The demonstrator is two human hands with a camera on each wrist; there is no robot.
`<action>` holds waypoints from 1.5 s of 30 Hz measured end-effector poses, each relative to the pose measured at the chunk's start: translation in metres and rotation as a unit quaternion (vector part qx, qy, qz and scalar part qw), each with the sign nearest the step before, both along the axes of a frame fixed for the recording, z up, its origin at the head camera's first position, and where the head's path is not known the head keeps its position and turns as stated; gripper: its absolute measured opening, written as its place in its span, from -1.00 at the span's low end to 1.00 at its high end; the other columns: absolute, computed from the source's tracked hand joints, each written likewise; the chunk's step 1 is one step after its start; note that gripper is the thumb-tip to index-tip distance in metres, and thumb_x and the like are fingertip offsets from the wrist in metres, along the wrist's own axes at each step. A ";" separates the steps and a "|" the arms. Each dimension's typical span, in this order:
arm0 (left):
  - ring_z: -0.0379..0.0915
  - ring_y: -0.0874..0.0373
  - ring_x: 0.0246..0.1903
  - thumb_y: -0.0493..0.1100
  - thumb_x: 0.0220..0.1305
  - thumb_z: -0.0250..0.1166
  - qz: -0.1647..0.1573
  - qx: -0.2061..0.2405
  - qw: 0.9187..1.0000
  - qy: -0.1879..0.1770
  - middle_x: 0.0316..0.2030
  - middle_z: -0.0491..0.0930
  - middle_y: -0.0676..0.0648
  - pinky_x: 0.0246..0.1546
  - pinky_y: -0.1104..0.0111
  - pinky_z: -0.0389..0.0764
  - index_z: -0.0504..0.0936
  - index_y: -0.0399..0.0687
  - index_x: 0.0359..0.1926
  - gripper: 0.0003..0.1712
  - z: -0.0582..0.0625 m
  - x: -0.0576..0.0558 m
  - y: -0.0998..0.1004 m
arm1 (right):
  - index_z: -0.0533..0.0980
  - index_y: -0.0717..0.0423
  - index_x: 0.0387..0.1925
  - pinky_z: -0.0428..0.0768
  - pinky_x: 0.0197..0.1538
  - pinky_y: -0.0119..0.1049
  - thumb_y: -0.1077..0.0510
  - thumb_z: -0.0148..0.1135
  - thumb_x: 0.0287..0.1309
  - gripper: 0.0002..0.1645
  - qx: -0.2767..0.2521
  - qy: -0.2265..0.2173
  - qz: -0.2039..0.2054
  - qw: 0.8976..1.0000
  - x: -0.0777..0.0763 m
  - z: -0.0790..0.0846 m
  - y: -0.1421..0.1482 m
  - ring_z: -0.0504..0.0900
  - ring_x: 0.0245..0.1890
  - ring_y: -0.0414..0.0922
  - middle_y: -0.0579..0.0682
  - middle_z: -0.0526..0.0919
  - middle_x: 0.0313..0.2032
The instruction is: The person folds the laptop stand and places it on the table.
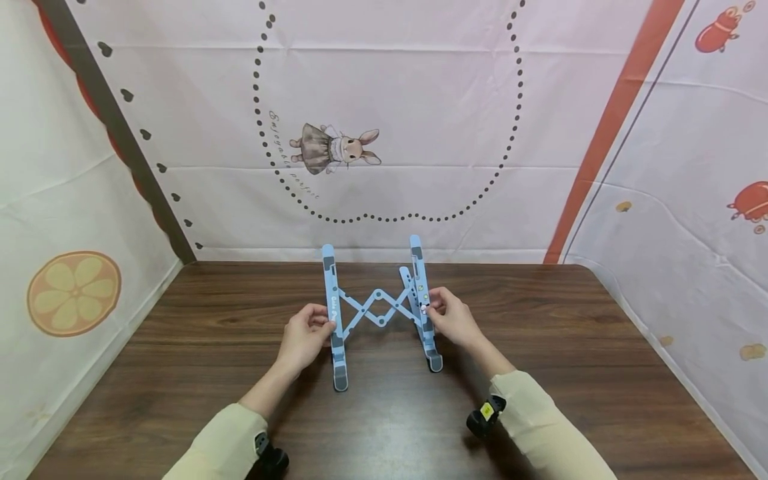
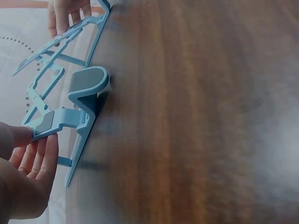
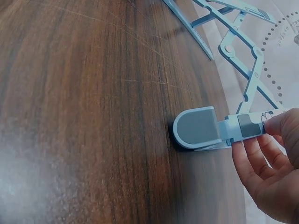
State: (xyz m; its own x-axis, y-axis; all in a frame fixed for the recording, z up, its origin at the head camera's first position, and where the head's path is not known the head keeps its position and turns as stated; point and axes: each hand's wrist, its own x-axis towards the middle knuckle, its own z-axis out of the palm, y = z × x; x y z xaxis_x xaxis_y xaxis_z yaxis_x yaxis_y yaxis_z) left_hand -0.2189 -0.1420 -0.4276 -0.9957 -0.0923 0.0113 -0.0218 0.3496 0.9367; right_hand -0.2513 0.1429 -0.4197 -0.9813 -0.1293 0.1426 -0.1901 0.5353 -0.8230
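A light blue folding laptop stand [image 1: 379, 308] stands on the wooden table, its crossed scissor links spread between two long side arms with grey pads. My left hand [image 1: 307, 335] pinches the left side arm [image 1: 332, 300] near its middle, thumb on top and fingers beneath, as the left wrist view shows. On the other side my right hand [image 1: 453, 317] grips the right side arm [image 1: 421, 287] between thumb and fingers. In the right wrist view the thumb of the right hand [image 3: 275, 172] lies over a small sticker, with the padded front lip [image 3: 196, 127] close by.
The brown wooden table [image 1: 528, 413] extends around the stand. Behind it hangs a pale cloth [image 1: 420, 120] printed with a rabbit and dotted lines, and more printed cloth [image 1: 690, 253] borders the sides. A black wrist camera [image 1: 483, 419] sits at the right sleeve.
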 end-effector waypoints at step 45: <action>0.55 0.18 -0.50 -0.27 0.15 0.26 -0.011 -0.007 1.000 0.008 -0.40 0.59 -0.13 -0.46 0.30 0.65 0.55 -0.21 -0.18 -0.80 0.000 -0.027 0.017 | 0.36 0.18 0.04 0.66 -0.37 -0.17 0.33 0.12 0.14 -0.60 -0.042 -0.052 -0.037 0.997 0.010 0.002 0.018 0.60 -0.34 -0.04 0.15 0.59 -0.27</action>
State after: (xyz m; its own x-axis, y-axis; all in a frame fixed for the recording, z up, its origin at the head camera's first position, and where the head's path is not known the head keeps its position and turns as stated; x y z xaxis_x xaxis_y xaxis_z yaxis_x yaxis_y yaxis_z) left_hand -0.2458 -0.1249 -0.4278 -0.9971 -0.0706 0.0288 0.0012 0.3631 0.9317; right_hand -0.2417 0.1612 -0.4174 -0.9978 -0.0476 0.0464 -0.0634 0.4730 -0.8788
